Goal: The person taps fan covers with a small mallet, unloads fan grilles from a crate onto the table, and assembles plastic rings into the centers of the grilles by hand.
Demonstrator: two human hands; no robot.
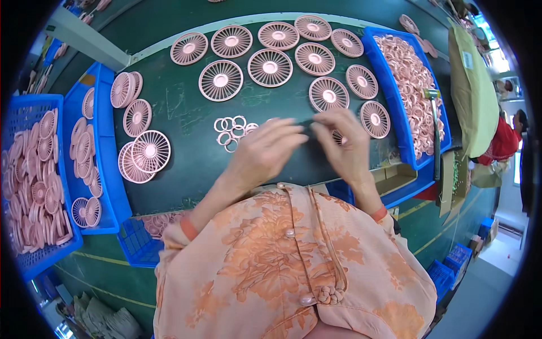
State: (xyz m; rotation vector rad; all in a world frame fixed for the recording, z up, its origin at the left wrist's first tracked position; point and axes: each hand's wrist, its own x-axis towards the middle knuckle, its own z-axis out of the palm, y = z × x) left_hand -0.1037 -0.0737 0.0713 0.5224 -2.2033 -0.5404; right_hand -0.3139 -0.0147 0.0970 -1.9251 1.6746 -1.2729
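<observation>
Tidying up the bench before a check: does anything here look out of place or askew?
Mostly orderly. A hammer lies on top of the pink rings in the right blue tray, a tool among parts. On the left, two fan grilles stand tilted on edge against the left tray, while the others lie flat.

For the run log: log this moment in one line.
left hand, right hand: together above green table | small pink plastic rings beside | round pink fan grilles beyond

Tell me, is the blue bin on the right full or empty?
Full: the blue bin is heaped with pink rings nearly to its rim, and a hammer lies on top.
</observation>
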